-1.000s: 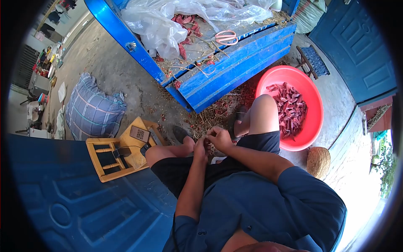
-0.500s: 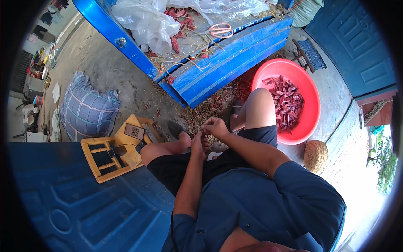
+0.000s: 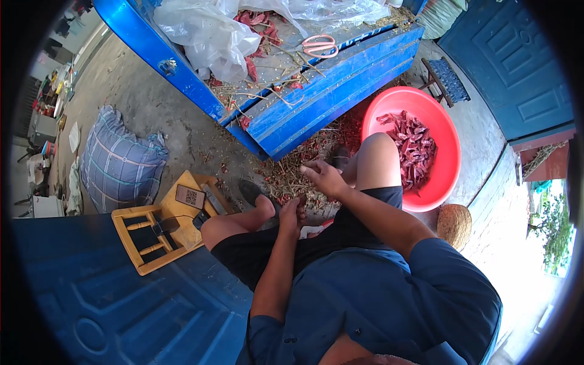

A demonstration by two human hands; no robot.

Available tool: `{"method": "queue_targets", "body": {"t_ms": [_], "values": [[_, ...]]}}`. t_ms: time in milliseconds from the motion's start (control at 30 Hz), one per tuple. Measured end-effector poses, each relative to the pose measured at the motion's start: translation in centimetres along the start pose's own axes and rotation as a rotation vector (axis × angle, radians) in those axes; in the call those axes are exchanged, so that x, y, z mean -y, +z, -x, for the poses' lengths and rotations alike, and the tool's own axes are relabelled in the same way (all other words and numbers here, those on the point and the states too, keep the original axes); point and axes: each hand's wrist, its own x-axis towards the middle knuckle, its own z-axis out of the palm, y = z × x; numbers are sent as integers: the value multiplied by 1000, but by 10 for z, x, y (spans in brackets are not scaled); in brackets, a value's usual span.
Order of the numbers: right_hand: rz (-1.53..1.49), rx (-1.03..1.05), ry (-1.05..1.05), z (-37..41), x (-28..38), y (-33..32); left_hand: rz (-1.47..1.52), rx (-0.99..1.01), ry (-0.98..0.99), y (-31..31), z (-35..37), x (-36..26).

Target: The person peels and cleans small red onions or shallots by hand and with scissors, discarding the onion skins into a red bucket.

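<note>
The left hand (image 3: 292, 214) grips a red pepper (image 3: 302, 201). The right hand (image 3: 323, 177) is just beyond it, fingers curled. I cannot tell if it holds anything.

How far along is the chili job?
Done: the basin holds a layer of red chilies but is not full, and stems litter the ground. In hand: the left hand grips what looks like a chili between the knees; the right hand is apart, above it. Left: a pile lies on the cart by the plastic bag. Roughly midway, at a guess.
</note>
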Motion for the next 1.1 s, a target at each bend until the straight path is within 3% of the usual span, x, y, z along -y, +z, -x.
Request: {"method": "queue_targets", "body": {"t_ms": [100,133,167,267,367,400,467,567,767,833,900,967,1000,1100], "values": [[44,-257,-278,-25,85,-63,63,-31,-18,1,-1,-3],[105,-427,-409,-67,82,-80,54,-11,-8,-3,-7,-1],[186,-524,-511,-77,128,-104,57,-15,-4,-4,-6,-2],[697,-701,-773,-152,188,-158,32,1,-7,0,-7,-8],[1074,-596,-698,-204,207,-174,65,-15,10,5,-3,-14],[1069,-598,-712,-206,219,-172,62,-20,8,2,-4,-16],[1125,-198,-259,-201,243,-169,78,-31,24,0,-3,-20],[1310,-71,-153,-227,234,-176,93,-36,12,-9,-2,-17],[1071,-264,-255,-165,211,-184,75,6,60,-9,-9,-10],[653,-63,-285,-146,172,-199,68,40,74,-10,-10,-6],[1,107,-148,-96,133,-189,75,44,41,-11,-14,-4],[-382,152,-89,-19,122,-154,105,39,-11,-3,-12,-9],[-483,221,-47,6,91,-144,82,38,-15,-2,-13,-10],[-332,380,113,81,55,-94,76,53,-14,-8,-16,-11]]}}
